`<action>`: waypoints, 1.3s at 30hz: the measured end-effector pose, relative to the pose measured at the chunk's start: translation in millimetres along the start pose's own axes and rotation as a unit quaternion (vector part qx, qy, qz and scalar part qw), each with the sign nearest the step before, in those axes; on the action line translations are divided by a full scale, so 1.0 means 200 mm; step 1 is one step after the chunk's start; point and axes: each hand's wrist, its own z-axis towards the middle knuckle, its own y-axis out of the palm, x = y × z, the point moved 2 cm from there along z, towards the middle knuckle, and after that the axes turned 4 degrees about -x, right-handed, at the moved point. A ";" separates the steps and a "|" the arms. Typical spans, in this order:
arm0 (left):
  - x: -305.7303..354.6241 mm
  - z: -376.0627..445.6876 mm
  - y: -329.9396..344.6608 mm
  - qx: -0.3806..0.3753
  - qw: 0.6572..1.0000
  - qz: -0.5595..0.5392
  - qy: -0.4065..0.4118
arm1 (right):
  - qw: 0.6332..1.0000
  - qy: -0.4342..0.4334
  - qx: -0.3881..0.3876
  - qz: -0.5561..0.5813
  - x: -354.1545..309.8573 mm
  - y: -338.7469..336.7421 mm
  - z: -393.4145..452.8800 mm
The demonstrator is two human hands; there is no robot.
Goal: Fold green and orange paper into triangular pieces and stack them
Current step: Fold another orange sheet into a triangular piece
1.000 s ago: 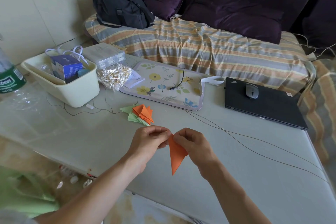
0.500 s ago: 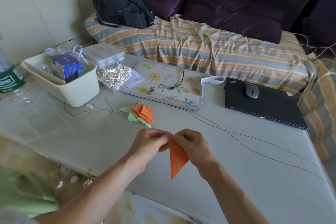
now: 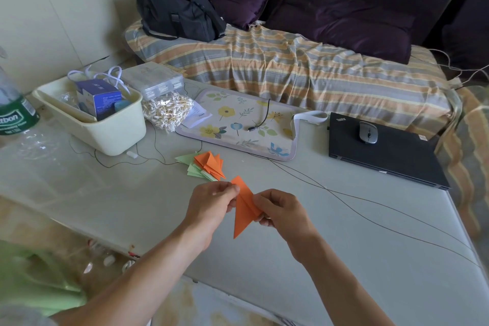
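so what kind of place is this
Probably a home living room: a purple sofa with a striped blanket behind a low table holding a closed laptop.

Orange paper [image 3: 244,208] now shows an upper point above the fingers, previously hidden. Left hand [image 3: 211,202] and right hand [image 3: 280,209] sit slightly farther apart, pinching opposite edges.
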 end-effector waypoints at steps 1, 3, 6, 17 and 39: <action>0.00 0.00 0.00 0.005 1.000 -0.005 -0.002 | 1.000 -0.004 -0.002 -0.002 0.00 0.00 0.00; 0.00 0.00 0.00 0.011 1.000 -0.019 -0.010 | 1.000 -0.012 0.000 -0.006 0.00 0.00 0.00; 0.01 0.00 0.01 0.005 0.999 -0.036 -0.022 | 1.000 -0.017 0.004 -0.008 0.00 -0.01 0.00; -0.01 -0.02 0.04 -0.120 0.991 0.024 -0.049 | 1.000 -0.004 -0.007 0.029 0.01 -0.01 0.00; -0.01 0.00 0.03 -0.019 0.999 -0.027 -0.023 | 0.999 -0.016 -0.039 -0.015 -0.01 0.02 -0.01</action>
